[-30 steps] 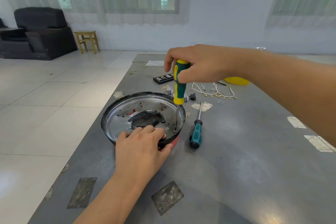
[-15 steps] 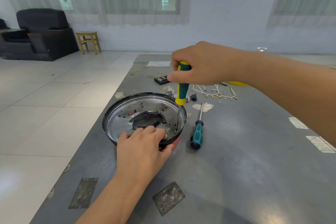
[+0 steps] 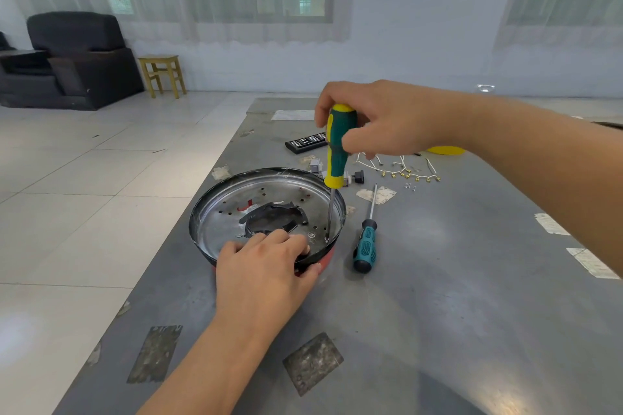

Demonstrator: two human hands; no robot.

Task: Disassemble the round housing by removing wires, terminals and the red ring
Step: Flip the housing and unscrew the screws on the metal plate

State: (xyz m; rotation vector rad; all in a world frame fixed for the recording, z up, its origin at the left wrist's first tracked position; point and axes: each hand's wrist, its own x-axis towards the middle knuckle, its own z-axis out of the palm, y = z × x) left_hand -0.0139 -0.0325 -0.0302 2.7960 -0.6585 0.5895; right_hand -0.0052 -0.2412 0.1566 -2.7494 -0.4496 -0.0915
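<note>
Gripping the green-and-yellow screwdriver [image 3: 338,145] by its handle, the right hand [image 3: 384,121] held the tool nearly upright, fingers and thumb curled round the upper grip. Tip sat down on the metal floor of the round housing [image 3: 222,212], near its right inner wall, at what looked like a small screw; too small to confirm. Left hand [image 3: 263,273] clamped the housing's near rim, fingers laid over the edge onto the inner plate, thumb pressed against the outer wall. A band of red ring [image 3: 328,254] showed under the dark rim, just right of that thumb. Housing stood open side up on the grey bench [image 3: 455,280], toward its left edge. Jagged dark opening at the plate's centre, small red piece beside it.

Second screwdriver [image 3: 366,239], teal handle, lay on the bench just right of the housing, shaft pointing away. Beyond it: loose white wires with brass terminals [image 3: 401,170], a few tiny screws [image 3: 409,186], a black bit case [image 3: 306,142], a yellow object [image 3: 445,150] partly hidden by the right forearm. Black armchair [image 3: 72,57] and wooden stool [image 3: 161,74] on the tiled floor, far left.
</note>
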